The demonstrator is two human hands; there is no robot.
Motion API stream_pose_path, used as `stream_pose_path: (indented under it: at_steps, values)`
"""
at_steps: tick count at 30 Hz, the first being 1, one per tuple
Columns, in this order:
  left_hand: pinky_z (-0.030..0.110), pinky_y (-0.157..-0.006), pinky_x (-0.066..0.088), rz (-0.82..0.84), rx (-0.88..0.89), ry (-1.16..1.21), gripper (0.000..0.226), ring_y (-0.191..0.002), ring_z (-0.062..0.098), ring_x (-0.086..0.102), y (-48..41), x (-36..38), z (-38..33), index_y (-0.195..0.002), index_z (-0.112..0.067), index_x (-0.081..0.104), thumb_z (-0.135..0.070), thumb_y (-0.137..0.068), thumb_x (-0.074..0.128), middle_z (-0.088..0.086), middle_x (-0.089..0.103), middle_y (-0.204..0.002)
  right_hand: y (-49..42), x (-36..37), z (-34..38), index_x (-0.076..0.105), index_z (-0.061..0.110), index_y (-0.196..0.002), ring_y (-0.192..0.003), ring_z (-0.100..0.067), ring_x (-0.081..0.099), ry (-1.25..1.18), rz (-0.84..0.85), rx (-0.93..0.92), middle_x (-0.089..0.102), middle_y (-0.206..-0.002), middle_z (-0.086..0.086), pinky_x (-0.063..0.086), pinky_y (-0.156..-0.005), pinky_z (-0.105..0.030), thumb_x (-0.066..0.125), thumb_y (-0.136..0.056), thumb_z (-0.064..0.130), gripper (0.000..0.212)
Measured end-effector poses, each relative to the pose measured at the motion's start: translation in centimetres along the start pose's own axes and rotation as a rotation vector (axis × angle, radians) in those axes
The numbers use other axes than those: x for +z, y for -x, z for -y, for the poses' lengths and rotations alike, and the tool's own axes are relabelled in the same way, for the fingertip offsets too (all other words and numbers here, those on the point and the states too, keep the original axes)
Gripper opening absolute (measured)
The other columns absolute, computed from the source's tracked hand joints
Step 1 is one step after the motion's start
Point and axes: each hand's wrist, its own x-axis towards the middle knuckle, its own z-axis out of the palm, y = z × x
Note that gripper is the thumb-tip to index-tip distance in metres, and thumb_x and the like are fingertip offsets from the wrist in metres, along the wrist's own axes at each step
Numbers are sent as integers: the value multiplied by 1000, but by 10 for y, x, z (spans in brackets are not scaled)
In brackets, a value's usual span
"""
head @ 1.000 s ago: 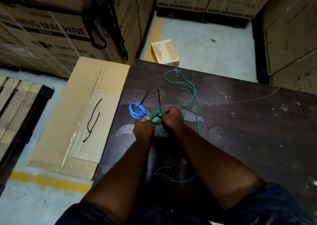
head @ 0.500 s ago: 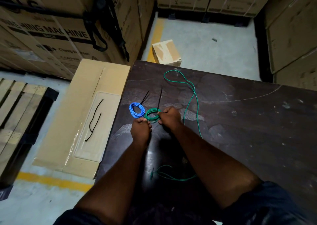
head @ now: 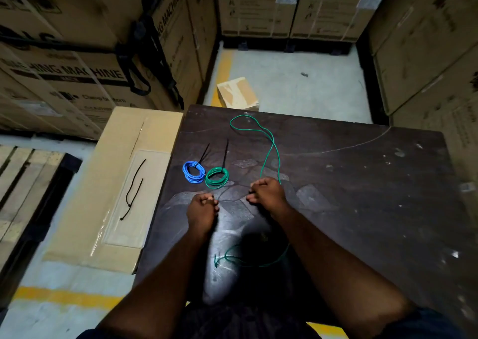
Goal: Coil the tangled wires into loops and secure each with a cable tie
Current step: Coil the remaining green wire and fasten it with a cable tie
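Your right hand (head: 267, 192) covers the loose green wire (head: 269, 155) where it reaches your knuckles, so the grip itself can't be made out. The wire runs hidden under your right forearm and shows again nearer you. Your left hand (head: 203, 209) curls its fingers under, and whether they pinch anything is unclear. The tabletop (head: 362, 196) loses its near edge behind your arms. A dark speck (head: 304, 74) on the floor (head: 284, 93) is too small to identify.
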Motion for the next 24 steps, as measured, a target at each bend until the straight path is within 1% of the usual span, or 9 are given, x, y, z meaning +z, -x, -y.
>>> stream_pose_path:
  at_steps: [2,6,10,12,14,16,20,22,24]
  values:
    - [19,-46,37,75,-11,-96,20,-47,14,51,9,5,3,-76,-16,60,-9,-91,50,4,63,-66,5,-13,-8,57,7,-78,-43,-14,61,4,-18,-10,62,-69,-13,50,-42,-21,54,-88,2,11]
    - [18,-45,36,244,-36,-218,12,-45,10,50,29,18,14,-80,-17,59,-10,-87,53,4,62,-65,19,-35,-22,57,10,-73,-47,-16,62,34,-23,-9,63,-66,-10,50,-44,-22,53,-87,2,17]
    - [18,-45,36,308,-15,-286,7,-44,8,50,51,29,22,-86,-13,61,-11,-86,54,1,66,-67,31,-53,-38,55,13,-66,-44,-16,59,49,-36,-14,62,-65,-11,49,-44,-23,52,-88,1,25]
    - [20,-50,38,348,22,-363,11,-47,8,52,56,30,24,-84,-15,63,-21,-79,56,1,69,-70,38,-59,-47,56,13,-70,-45,-18,60,76,-38,-27,63,-67,-13,49,-46,-26,53,-87,3,20]
    - [23,-56,41,386,78,-461,24,-52,8,55,53,26,30,-83,-16,66,-35,-71,57,-1,70,-71,49,-62,-55,56,12,-74,-46,-17,60,119,-4,-43,64,-69,-15,50,-46,-25,54,-86,4,15]
    - [24,-59,42,399,104,-516,26,-56,9,56,57,18,32,-83,-16,68,-38,-71,58,-2,70,-70,62,-61,-62,57,12,-77,-45,-17,59,167,56,-61,64,-68,-16,48,-44,-23,55,-84,4,10]
    - [25,-70,47,368,211,-792,3,-71,12,62,80,1,23,-86,-21,66,-22,-84,64,-4,69,-79,86,-51,-85,60,15,-73,-50,-20,61,327,183,-138,65,-61,-11,47,-51,-27,59,-76,7,9]
    - [24,-75,48,364,264,-979,9,-80,15,66,88,-7,23,-89,-26,63,-22,-81,67,-3,70,-86,92,-43,-96,63,18,-70,-64,-16,65,463,178,-217,68,-67,-3,48,-61,-24,62,-73,12,7]
    - [27,-76,49,348,314,-1114,17,-85,19,66,97,-12,24,-91,-28,62,-27,-77,71,0,71,-89,98,-38,-106,65,17,-73,-73,-10,59,560,179,-281,70,-77,-2,39,-66,-17,62,-73,13,5]
